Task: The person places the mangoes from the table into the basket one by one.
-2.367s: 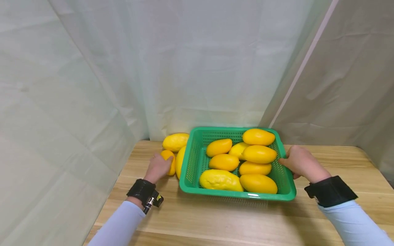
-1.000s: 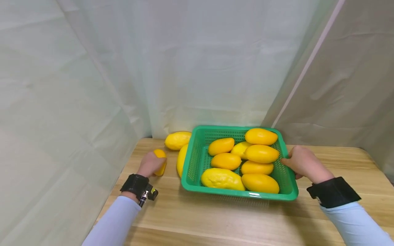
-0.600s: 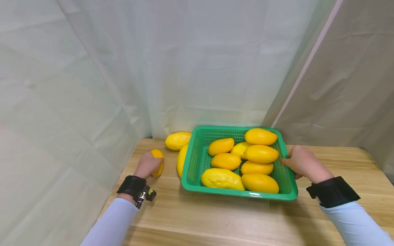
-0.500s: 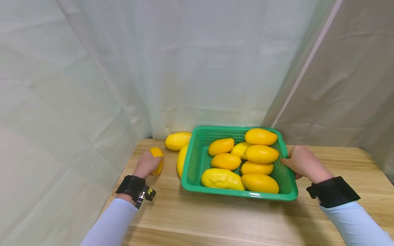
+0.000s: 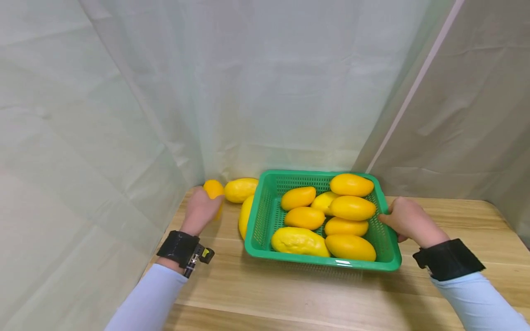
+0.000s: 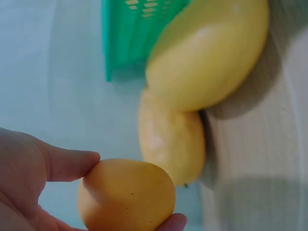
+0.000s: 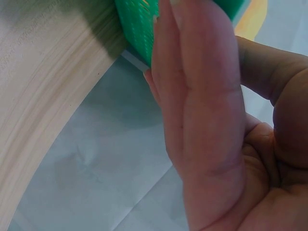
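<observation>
My left hand (image 5: 199,212) grips an orange-yellow mango (image 5: 213,188) near the table's back left corner. In the left wrist view the thumb presses one side of this mango (image 6: 127,195) and a fingertip shows at the other. With thumb and fingers, my right hand (image 5: 407,219) holds the right rim of a green plastic basket (image 5: 314,260). Several mangoes (image 5: 352,208) lie inside the basket, along with a larger, bumpy yellow fruit (image 5: 299,241). The right wrist view shows the fingers (image 7: 209,96) extended along the basket's outer wall, the thumb on the opposite side.
Left of the basket, a yellow fruit (image 5: 241,190) lies by the back curtain (image 5: 281,101). Another large yellow fruit (image 5: 246,216) stands against the basket's left wall, partly hidden by its rim. The wooden table (image 5: 265,299) meets a pale curtain on the left.
My left hand has drawn the mango leftward, away from the fruit beside the basket, and then moved it toward the back of the table. The right hand keeps its hold on the rim.
</observation>
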The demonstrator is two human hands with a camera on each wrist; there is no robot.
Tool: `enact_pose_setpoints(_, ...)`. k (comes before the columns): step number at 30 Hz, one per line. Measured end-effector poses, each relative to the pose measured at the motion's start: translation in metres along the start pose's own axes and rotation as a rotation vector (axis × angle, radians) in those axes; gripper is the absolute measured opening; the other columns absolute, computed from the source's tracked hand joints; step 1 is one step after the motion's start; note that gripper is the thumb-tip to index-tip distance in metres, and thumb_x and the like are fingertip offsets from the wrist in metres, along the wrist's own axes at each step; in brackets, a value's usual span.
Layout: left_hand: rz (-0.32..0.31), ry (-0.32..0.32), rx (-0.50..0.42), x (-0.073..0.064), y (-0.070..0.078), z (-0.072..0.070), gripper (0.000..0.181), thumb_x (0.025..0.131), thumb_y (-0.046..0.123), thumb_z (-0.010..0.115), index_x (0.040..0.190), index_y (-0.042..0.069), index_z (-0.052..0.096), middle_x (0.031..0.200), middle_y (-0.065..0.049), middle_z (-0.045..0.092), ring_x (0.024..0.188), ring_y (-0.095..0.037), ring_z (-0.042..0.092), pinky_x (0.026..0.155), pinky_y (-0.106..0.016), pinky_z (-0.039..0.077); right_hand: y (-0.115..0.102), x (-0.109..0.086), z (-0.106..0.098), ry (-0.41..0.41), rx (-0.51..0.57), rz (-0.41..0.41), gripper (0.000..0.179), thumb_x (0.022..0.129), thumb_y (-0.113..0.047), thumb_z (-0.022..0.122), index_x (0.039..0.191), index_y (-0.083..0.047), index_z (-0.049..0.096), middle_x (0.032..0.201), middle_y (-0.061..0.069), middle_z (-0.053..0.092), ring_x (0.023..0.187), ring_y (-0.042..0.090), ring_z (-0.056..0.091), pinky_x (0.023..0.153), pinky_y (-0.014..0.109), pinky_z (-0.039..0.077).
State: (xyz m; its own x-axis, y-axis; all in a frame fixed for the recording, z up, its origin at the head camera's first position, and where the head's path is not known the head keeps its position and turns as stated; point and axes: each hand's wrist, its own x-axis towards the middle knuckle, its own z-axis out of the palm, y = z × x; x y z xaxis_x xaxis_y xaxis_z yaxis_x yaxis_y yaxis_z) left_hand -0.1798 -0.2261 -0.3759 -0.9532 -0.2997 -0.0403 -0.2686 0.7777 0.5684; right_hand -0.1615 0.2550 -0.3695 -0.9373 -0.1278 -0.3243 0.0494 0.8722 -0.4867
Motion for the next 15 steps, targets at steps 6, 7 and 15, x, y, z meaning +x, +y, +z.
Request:
enact_pose_setpoints(6, 0.037, 0.012, -0.039, -0.008, 0.024, -0.003, 0.073, 0.087, 0.039, 0.057, 0.134, -0.008, 0.028, 0.111, -0.023, 0.051, 0.09, -0.031, 0.051, 0.066, -0.034, 0.044, -0.001, -0.001, 0.0, 0.0, -0.007, 0.006, 0.028, 0.091, -0.024, 0.058, 0.079, 0.001, 0.061, 0.066, 0.008, 0.057, 0.047, 0.013, 0.059, 0.053, 0.03, 0.055)
enact_pose_setpoints(7, 0.042, 0.017, -0.043, -0.009, 0.028, -0.002, 0.074, 0.087, 0.04, 0.057, 0.135, -0.008, 0.027, 0.111, -0.023, 0.052, 0.09, -0.031, 0.051, 0.067, -0.034, 0.045, -0.001, -0.001, 0.0, 0.0, -0.009, 0.008, 0.028, 0.091, -0.024, 0.058, 0.079, 0.001, 0.061, 0.066, 0.007, 0.057, 0.047, 0.013, 0.059, 0.053, 0.03, 0.055)
enact_pose_setpoints(15, 0.121, 0.062, -0.076, -0.019, 0.06, 0.002, 0.076, 0.087, 0.037, 0.059, 0.14, -0.004, 0.024, 0.118, -0.023, 0.052, 0.098, -0.031, 0.054, 0.078, -0.041, 0.049, -0.001, 0.0, 0.001, 0.001, -0.02, 0.02, 0.029, 0.09, -0.025, 0.059, 0.077, 0.0, 0.061, 0.063, 0.006, 0.056, 0.046, 0.013, 0.059, 0.052, 0.029, 0.054)
